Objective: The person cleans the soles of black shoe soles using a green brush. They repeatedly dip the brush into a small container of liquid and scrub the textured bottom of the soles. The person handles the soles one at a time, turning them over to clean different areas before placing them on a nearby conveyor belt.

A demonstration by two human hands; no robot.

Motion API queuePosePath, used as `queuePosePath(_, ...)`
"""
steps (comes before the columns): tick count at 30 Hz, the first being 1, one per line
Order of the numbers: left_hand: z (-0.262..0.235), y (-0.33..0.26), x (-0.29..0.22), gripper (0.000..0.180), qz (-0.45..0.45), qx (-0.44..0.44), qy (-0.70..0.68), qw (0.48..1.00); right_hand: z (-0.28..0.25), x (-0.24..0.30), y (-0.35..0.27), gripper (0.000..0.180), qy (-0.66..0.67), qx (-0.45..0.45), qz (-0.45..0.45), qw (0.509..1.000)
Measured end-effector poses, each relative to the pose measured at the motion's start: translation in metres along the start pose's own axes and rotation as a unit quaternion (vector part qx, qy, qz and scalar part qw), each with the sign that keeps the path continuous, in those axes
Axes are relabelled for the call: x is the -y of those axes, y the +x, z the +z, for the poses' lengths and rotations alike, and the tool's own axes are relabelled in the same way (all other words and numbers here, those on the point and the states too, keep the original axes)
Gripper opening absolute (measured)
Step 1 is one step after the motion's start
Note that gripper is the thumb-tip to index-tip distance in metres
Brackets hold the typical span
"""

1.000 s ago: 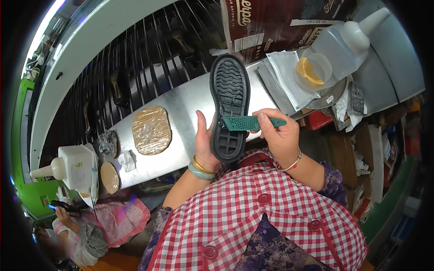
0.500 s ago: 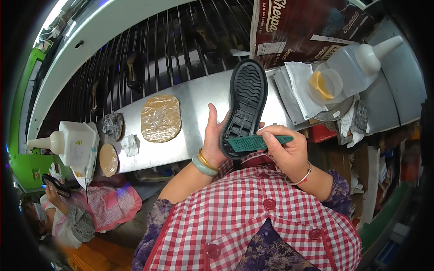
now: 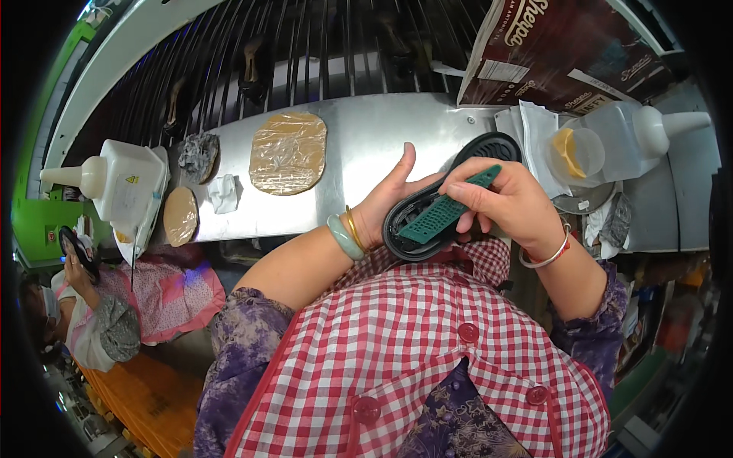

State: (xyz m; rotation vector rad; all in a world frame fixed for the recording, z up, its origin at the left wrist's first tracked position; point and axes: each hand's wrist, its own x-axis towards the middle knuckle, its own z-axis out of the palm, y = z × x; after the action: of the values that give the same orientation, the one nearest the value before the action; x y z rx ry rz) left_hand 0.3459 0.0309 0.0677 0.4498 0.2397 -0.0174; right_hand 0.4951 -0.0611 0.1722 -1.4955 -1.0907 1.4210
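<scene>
A black shoe sole with a raised rim lies slanted in front of my chest, toe end toward the upper right. Its heel end rests in my left hand, whose thumb sticks out and whose fingers are hidden behind the sole. My right hand pinches a flat green strip, textured with a grid of small holes or dimples. The strip's wide end is down inside the heel part of the sole. My right hand covers the middle of the sole.
On the metal bench lies a film-wrapped brown pad. White spouted bottles stand left and right, the right one beside a clear cup. A dark red box stands behind. Another person sits left.
The sole has turned clockwise, toe end now to the right and lower. My right hand has moved up over its middle with the green strip, now tilted more steeply.
</scene>
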Motion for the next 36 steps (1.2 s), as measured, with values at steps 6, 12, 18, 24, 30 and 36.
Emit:
queuePosePath(6,-0.008,0.001,-0.006,0.081,0.019,-0.048,0.090,0.995,0.007,0.013,0.019,0.019,-0.055,0.056,0.046,0.996)
queuePosePath(12,-0.020,-0.003,-0.018,0.100,-0.062,0.057,0.091,0.992,0.012,0.020,0.031,0.017,-0.100,0.099,0.042,0.989)
queuePosePath(18,-0.007,-0.012,-0.027,0.085,-0.107,-0.010,0.025,0.994,0.001,0.018,0.034,0.017,-0.075,0.122,0.045,0.989)
queuePosePath(24,-0.013,-0.020,-0.036,0.105,-0.149,0.003,0.069,0.986,-0.017,0.011,0.021,0.017,-0.088,0.103,0.063,0.989)
queuePosePath(30,-0.020,-0.022,-0.036,0.094,-0.164,-0.025,0.027,0.986,-0.044,-0.022,-0.006,0.015,-0.043,0.054,0.074,0.995)
queuePosePath(36,-0.024,-0.046,-0.050,0.059,-0.020,0.047,0.029,0.998,-0.085,-0.035,-0.050,0.020,0.055,-0.212,-0.118,0.969)
